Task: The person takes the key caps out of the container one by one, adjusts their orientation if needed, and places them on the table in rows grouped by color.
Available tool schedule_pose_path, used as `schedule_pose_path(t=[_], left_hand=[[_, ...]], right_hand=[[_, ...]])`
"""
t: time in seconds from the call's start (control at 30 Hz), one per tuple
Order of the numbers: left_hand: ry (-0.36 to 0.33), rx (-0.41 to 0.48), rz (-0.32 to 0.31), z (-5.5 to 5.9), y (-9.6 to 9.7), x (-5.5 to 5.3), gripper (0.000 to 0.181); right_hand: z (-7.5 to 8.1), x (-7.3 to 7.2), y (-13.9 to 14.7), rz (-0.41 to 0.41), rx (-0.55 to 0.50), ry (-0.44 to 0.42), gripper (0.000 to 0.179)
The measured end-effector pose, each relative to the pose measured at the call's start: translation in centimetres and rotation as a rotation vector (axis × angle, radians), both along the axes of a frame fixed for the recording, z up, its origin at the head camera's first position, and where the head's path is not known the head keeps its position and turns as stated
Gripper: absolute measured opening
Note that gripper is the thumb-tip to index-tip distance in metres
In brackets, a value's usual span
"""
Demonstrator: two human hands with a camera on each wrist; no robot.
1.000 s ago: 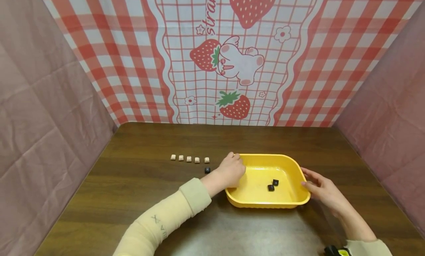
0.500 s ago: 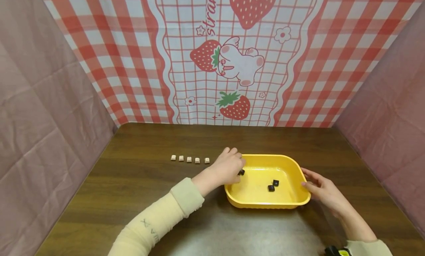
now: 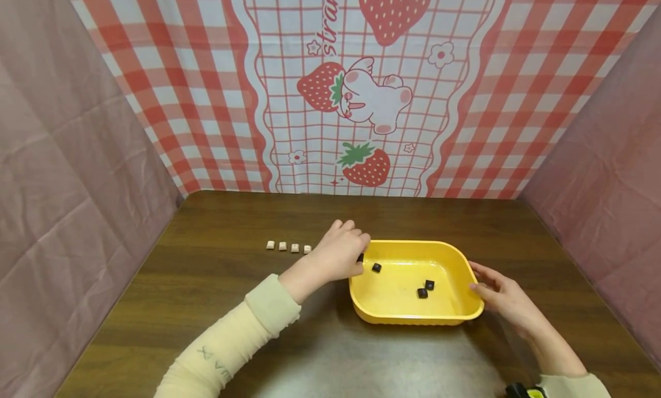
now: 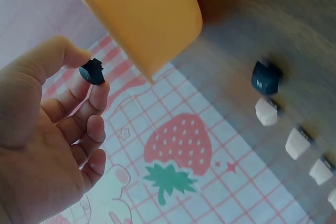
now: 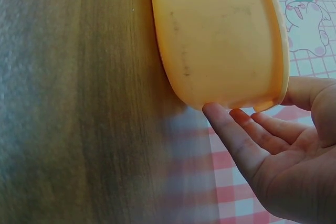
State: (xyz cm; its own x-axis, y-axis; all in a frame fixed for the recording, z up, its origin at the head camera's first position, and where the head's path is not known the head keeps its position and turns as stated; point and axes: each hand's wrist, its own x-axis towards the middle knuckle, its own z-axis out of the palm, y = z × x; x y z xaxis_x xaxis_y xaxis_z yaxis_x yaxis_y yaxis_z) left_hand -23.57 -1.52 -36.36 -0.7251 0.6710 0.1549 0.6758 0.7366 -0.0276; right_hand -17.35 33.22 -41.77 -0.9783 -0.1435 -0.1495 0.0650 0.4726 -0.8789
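My left hand is at the left rim of a yellow tray. Its thumb and fingers pinch a black keycap, seen best in the left wrist view. One black keycap lies inside the tray near that hand, and two more black keycaps sit close together further right. At the tray's right end my right hand holds the wall, thumb over the rim and fingers outside. In the right wrist view, fingertips touch the tray's outer surface.
White keycaps stand in a row on the wooden table, partly hidden by my left hand. Beside them in the left wrist view is a black keycap marked N. A checked strawberry cloth hangs behind the table.
My left hand has drawn left and slightly away from me, off the tray's interior. A black keycap formerly at its fingers now lies apart from it in the tray. The right hand stays put.
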Motion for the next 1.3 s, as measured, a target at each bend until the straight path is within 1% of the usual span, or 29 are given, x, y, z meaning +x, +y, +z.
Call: schedule_pose_path(t=[0.13, 0.23, 0.4, 0.57, 0.73, 0.93, 1.07, 1.3], left_hand=[[0.005, 0.008, 0.022, 0.4, -0.7, 0.0, 0.019], [0.002, 0.028, 0.031, 0.5, -1.4, -0.1, 0.019], [0.002, 0.068, 0.037, 0.4, -2.8, -0.3, 0.018], [-0.009, 0.068, 0.065, 0.0, -4.4, -0.7, 0.015], [-0.018, 0.051, 0.092, -1.0, -6.0, -1.2, 0.015], [-0.025, 0.043, 0.109, -2.6, -7.5, -1.8, 0.017], [-0.034, 0.046, 0.112, -3.5, -8.1, -2.2, 0.019], [-0.056, 0.034, 0.118, -4.7, -8.8, -2.6, 0.022]], right_hand=[[0.0, 0.0, 0.0, -0.002, 0.002, -0.002, 0.065], [-0.1, 0.0, 0.0, 0.0, -0.005, -0.001, 0.065], [-0.1, 0.0, 0.1, 0.005, -0.008, 0.007, 0.065], [-0.1, 0.0, 0.1, 0.003, -0.001, 0.01, 0.065], [-0.1, 0.0, 0.0, 0.002, 0.002, 0.01, 0.065], [-0.1, 0.0, 0.1, -0.002, 0.011, 0.007, 0.065], [-0.1, 0.0, 0.1, -0.002, 0.003, 0.004, 0.065], [-0.1, 0.0, 0.1, -0.003, 0.01, 0.003, 0.065]])
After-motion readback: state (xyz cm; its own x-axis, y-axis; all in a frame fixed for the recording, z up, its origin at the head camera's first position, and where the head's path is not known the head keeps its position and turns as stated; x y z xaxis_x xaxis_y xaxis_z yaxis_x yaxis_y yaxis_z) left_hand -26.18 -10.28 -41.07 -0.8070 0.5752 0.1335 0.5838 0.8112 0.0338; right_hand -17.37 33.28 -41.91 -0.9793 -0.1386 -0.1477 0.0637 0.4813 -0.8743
